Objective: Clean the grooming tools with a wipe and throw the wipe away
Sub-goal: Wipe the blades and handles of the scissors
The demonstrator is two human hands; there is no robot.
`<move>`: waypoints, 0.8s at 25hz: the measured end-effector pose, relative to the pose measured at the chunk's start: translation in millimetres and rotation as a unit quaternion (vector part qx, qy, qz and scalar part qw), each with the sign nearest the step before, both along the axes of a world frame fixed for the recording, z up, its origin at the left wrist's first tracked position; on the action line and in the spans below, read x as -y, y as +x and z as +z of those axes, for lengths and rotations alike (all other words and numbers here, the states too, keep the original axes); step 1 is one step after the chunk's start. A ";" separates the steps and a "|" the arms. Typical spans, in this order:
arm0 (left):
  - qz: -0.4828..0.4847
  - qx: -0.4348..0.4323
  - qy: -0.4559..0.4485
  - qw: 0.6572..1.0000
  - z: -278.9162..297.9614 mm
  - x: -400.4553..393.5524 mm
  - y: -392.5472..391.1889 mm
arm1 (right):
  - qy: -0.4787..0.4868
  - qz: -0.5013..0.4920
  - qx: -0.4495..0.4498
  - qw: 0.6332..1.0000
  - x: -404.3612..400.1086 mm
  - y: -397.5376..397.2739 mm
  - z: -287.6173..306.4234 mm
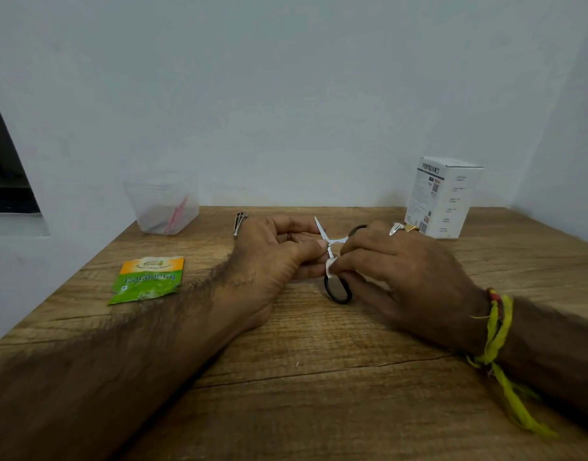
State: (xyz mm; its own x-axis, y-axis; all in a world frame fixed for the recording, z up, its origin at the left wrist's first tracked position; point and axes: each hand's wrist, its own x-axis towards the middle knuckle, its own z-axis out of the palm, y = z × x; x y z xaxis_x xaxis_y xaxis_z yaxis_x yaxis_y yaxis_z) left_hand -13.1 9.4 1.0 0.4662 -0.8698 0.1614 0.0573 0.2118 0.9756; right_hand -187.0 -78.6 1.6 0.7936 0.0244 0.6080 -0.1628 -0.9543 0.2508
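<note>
Now pinching small scissors (332, 242) with left hand (272, 257), right hand (395, 271) pressing a white wipe (331, 266) around the shank, above the wooden table (319, 377), nail clipper (239, 222) lying just beyond.

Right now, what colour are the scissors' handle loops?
Black, on the scissors; the head view shows the near loop best.
</note>
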 end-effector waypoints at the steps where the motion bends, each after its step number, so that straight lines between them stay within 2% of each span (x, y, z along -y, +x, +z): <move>1: 0.007 0.004 -0.001 1.000 -0.2 0.1 1.0 | 0.000 0.001 0.001 1.000 -1.0 2.1 -0.3; 6: 0.020 0.011 0.001 1.000 0.2 0.0 -1.3 | -0.028 0.010 0.003 1.000 -5.5 4.5 1.8; 20: 0.026 0.026 -0.001 0.999 0.9 0.1 -1.9 | -0.023 0.024 -0.016 0.999 -10.8 3.5 1.7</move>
State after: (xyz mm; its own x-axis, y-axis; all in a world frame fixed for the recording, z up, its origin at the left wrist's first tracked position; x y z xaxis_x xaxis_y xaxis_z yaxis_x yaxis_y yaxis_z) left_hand -15.0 9.3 1.9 0.5021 -0.8441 0.1881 -0.0037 0.2154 0.9765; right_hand -183.4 -67.8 3.3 0.8095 0.0912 0.5800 -0.1080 -0.9479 0.2997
